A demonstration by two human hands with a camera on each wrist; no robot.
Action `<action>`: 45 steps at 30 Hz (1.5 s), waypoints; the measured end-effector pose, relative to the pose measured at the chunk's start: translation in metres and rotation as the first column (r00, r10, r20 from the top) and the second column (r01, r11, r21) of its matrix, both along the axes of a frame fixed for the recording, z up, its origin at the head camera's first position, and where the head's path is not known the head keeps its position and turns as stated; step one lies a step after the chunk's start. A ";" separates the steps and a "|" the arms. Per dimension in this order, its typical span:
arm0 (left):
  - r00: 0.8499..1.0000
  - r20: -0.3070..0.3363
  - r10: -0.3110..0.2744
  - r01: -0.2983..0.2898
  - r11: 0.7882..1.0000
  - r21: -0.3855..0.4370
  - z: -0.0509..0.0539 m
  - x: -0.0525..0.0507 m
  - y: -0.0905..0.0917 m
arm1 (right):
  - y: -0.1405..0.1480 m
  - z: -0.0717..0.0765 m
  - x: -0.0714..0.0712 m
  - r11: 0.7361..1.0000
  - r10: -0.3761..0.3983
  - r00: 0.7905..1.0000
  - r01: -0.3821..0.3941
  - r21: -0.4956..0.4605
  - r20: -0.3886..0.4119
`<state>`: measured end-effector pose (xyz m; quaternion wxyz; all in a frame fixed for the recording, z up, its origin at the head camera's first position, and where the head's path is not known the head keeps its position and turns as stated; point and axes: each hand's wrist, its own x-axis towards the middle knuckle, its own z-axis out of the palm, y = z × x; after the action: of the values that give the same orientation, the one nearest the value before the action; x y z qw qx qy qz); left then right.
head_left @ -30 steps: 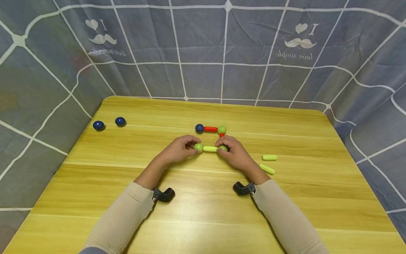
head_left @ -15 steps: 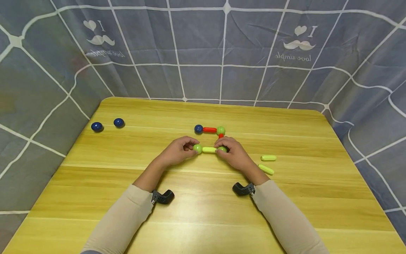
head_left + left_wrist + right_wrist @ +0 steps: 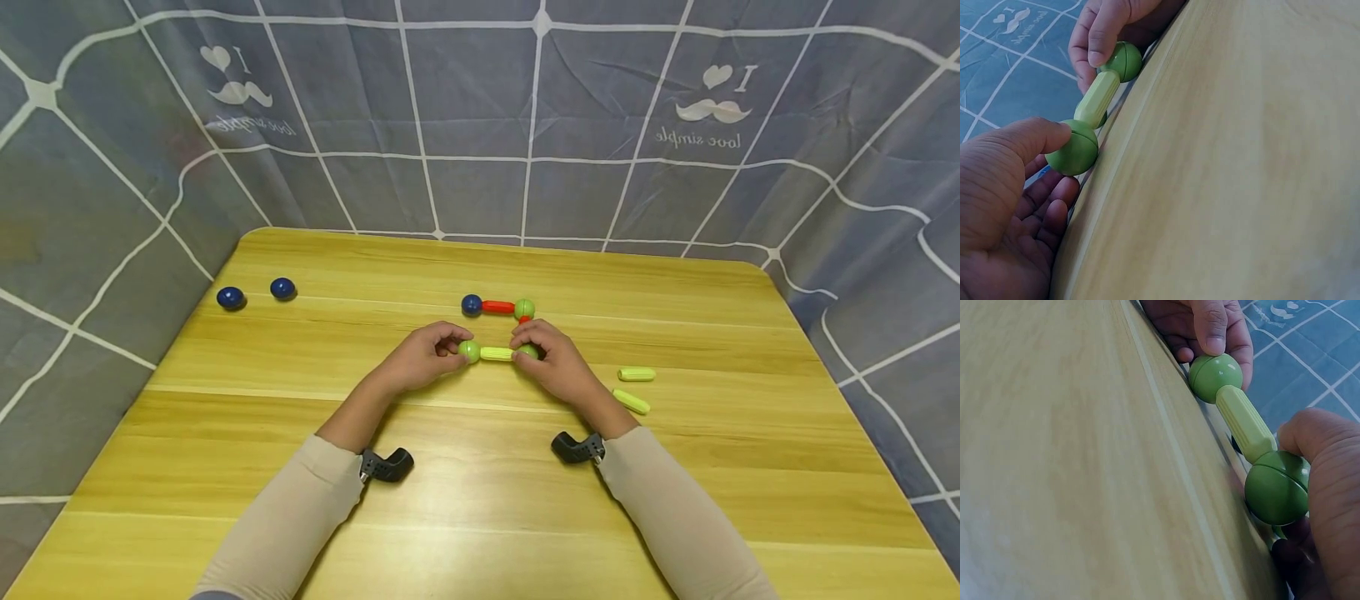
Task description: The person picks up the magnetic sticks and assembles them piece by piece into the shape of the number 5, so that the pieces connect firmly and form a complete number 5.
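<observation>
Mostly hidden behind the right hand (image 3: pixel 557 362) in the head view: the right ball (image 3: pixel 1277 490), also cut across by the thumb in the right wrist view. Lost behind those same fingers: the near end of a short red rod (image 3: pixel 524 319), with no telling whether joined to the right ball or merely close. Under that ball, in the right wrist view, only a dark sliver of green. Both sleeves (image 3: pixel 288 512) cut off at the bottom edge.

Near the middle of the table (image 3: pixel 480 508), on it or just above: a pale yellow-green rod (image 3: pixel 496 354), in one straight line with a ball at each end, touching both. Fine lengthwise ribs along the rod, slightly tapered ends. On each ball, smooth darker green, a glossy plastic look and a thin seam. Left ball (image 3: pixel 470 351) pinched between thumb and fingers of the left hand (image 3: pixel 423 358); right ball likewise in the right.

Just beyond, a blue ball (image 3: pixel 471 305), a long red rod (image 3: pixel 498 307) and a far green ball (image 3: pixel 524 309), end to end. To the right, two loose ribbed rods (image 3: pixel 636 374); far left, two rounded blue pieces (image 3: pixel 282 288). Behind, a creased grey curtain (image 3: pixel 480 108) with white lines.
</observation>
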<state>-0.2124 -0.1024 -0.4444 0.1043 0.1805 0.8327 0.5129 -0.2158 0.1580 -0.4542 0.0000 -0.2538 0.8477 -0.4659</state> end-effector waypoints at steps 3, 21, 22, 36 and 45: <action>1.000 -0.005 -0.001 0.001 1.000 0.004 -0.001 0.000 0.000 | 0.000 -0.001 0.000 1.000 -0.015 1.000 0.015 0.004 -0.018; 1.000 -0.010 0.000 0.000 1.000 -0.013 -0.004 0.002 -0.001 | 0.000 -0.005 0.000 0.999 -0.039 0.997 0.041 0.029 -0.062; 1.000 -0.010 -0.001 0.000 1.000 -0.014 -0.005 0.002 -0.001 | 0.000 -0.005 0.001 0.999 -0.039 0.997 0.041 0.029 -0.059; 1.000 -0.027 -0.008 0.008 1.000 -0.016 -0.005 0.004 -0.001 | -0.001 -0.005 0.003 0.997 -0.060 0.997 0.062 0.036 -0.056; 0.999 -0.049 -0.013 0.011 0.999 -0.032 -0.006 0.002 -0.002 | -0.001 -0.006 0.002 0.995 -0.092 0.995 0.091 -0.026 -0.032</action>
<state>-0.2108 -0.1041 -0.4506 0.0898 0.1964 0.8419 0.4945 -0.2134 0.1572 -0.4598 -0.0383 -0.2222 0.8525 -0.4716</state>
